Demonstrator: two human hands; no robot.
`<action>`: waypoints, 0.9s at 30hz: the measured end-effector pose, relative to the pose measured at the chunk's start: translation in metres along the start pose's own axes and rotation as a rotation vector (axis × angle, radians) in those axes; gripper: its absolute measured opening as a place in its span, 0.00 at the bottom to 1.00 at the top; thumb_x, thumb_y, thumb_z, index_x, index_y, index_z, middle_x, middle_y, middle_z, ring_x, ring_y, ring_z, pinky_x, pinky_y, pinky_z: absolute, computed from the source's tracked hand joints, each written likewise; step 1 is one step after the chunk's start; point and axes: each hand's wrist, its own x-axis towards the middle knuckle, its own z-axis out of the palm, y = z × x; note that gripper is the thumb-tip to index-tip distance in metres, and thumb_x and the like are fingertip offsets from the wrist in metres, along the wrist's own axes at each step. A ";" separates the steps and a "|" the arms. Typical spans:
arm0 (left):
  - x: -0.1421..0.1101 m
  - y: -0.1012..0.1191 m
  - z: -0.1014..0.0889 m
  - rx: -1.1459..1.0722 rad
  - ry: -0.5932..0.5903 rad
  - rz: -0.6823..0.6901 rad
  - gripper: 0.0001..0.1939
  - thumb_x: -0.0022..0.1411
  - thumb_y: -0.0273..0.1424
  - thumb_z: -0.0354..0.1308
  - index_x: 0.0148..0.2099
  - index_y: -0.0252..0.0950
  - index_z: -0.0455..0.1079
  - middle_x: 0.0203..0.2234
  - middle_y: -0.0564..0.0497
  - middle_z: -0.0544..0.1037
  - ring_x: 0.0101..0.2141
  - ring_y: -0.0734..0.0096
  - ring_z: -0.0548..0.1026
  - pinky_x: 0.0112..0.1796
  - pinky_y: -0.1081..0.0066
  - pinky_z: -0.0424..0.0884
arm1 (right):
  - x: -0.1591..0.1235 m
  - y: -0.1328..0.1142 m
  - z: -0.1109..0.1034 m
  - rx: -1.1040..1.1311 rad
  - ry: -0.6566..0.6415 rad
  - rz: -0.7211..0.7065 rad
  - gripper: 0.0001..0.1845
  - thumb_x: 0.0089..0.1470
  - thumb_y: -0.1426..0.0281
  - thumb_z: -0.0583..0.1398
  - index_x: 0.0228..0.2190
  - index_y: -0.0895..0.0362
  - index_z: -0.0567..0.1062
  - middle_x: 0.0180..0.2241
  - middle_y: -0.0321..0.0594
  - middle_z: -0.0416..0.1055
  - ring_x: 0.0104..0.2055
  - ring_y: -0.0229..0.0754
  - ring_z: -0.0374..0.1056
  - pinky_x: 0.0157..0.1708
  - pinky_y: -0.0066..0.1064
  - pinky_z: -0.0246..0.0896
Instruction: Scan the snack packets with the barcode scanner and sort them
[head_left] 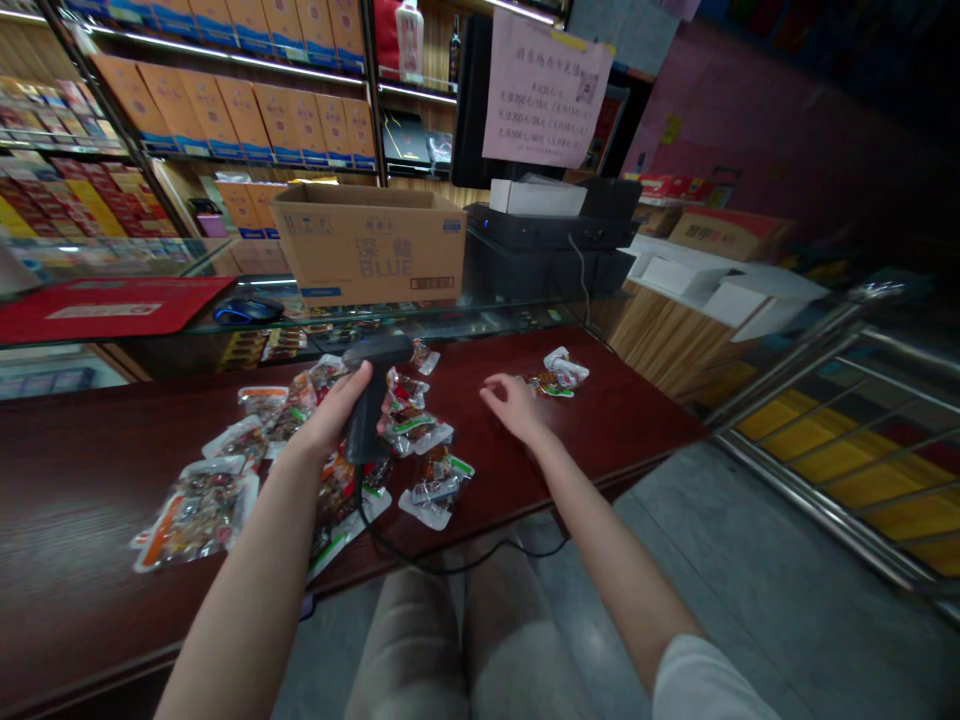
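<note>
Scanner [367,415] is raised over the tabletop [517,480] in the left hand [328,418], its head pointing to the right and its cable [457,571] looping down past the near edge. The left grip is closed around the scanner's handle, thumb on top. The right grip is loosely spread, with nothing visible in it; the right hand [516,408] is just beside a small group of packets [564,376], and whether it touches them I cannot tell. More packets [206,508] lie in a loose spread below and around the scanner. Behind them, a carton [375,250] stands on a glass counter [420,312], with a mouse [247,311] to its left.
</note>
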 end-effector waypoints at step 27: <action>0.002 0.001 0.002 -0.066 -0.008 -0.007 0.30 0.52 0.60 0.57 0.31 0.34 0.66 0.16 0.53 0.70 0.16 0.73 0.68 0.17 0.73 0.62 | 0.088 -0.014 0.064 -0.221 -0.124 0.025 0.31 0.44 0.68 0.68 0.49 0.62 0.67 0.46 0.52 0.68 0.52 0.52 0.64 0.51 0.40 0.58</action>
